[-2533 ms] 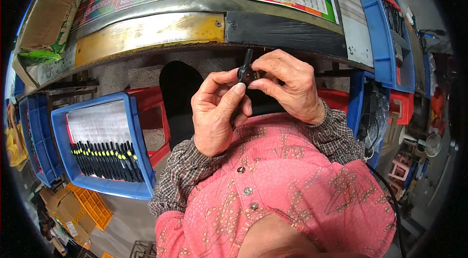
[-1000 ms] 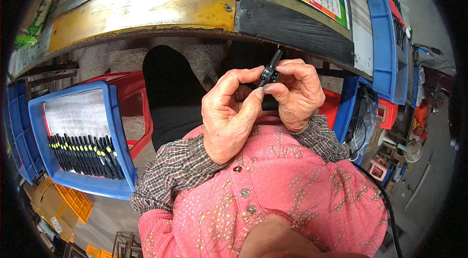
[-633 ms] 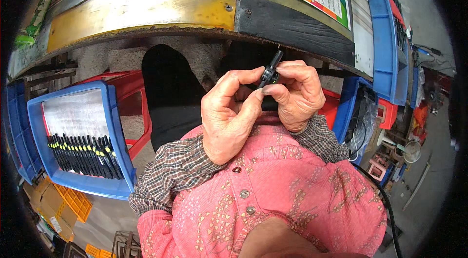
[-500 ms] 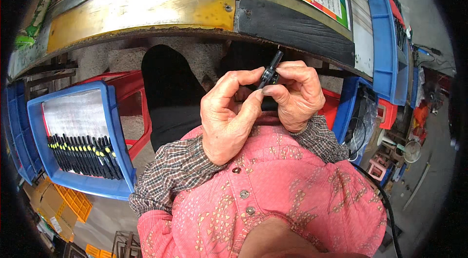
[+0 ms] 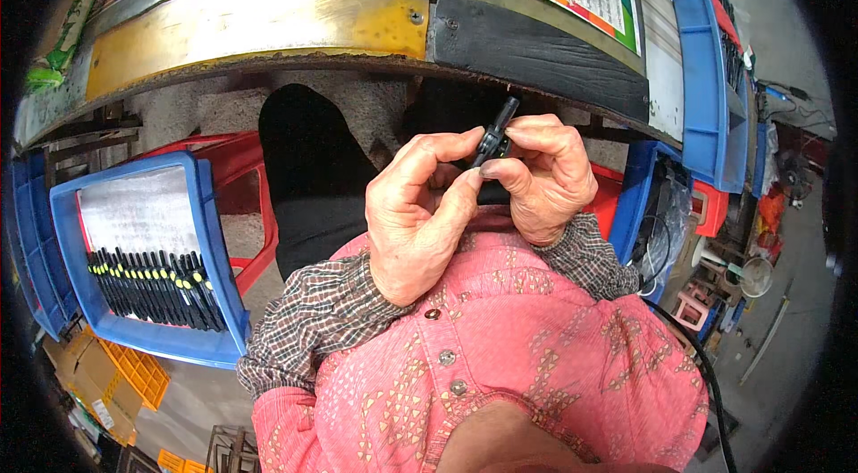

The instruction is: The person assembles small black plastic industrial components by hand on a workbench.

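Observation:
Between my two hands, over my lap, is a small black rod-shaped part (image 5: 497,134) with a thicker, jointed middle. It tilts up to the right, its thin end towards the bench. My left hand (image 5: 418,214) is closed, thumb and forefinger pinching the part's left side and lower end. My right hand (image 5: 547,171) is closed too, gripping its other side between thumb and bent fingers. The fingertips hide some of the middle. In a blue tray (image 5: 237,317) at the left lies a row of several black parts (image 5: 152,290) with yellow-green spots.
The bench edge, with a yellow metal strip (image 5: 259,22) and a black strip (image 5: 536,49), runs just beyond my hands. A red stool (image 5: 259,245) stands by the tray. Blue crates (image 5: 702,71) stack at the right, and a black cable (image 5: 710,375) hangs there.
Both hands keep their grip on the black part. It has barely shifted, and the view has moved only very slightly.

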Available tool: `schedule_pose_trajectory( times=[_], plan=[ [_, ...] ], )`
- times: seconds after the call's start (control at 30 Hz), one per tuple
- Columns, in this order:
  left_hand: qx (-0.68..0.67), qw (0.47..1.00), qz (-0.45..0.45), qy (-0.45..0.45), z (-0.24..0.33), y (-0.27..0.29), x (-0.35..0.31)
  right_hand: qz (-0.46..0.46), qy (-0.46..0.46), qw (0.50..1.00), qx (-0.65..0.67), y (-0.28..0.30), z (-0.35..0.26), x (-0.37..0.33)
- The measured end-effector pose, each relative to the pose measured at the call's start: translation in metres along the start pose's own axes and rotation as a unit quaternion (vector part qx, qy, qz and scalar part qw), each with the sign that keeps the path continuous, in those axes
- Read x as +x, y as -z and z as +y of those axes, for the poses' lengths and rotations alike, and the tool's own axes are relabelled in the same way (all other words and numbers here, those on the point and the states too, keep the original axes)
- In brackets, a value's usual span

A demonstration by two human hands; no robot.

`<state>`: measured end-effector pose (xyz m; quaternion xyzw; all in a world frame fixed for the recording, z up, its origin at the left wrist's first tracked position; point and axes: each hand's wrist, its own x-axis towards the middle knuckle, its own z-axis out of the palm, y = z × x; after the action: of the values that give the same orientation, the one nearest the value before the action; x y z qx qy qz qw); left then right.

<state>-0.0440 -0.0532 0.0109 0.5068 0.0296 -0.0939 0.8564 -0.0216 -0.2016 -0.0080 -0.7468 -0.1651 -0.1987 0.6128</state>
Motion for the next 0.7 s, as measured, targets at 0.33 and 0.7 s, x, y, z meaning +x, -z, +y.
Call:
schedule_pose_trajectory(
  times=[0.33,0.7],
  plan=[
    [0.06,0.997,-0.02,-0.031,-0.0052,0.0042,0.0013,-0.005,0.01,1.0,-0.024,-0.0017,0.0001,0.0017],
    [0.09,0.994,-0.015,-0.055,-0.0087,0.0062,0.002,0.018,-0.073,0.997,0.004,-0.0059,-0.0028,-0.0005]
  ],
)
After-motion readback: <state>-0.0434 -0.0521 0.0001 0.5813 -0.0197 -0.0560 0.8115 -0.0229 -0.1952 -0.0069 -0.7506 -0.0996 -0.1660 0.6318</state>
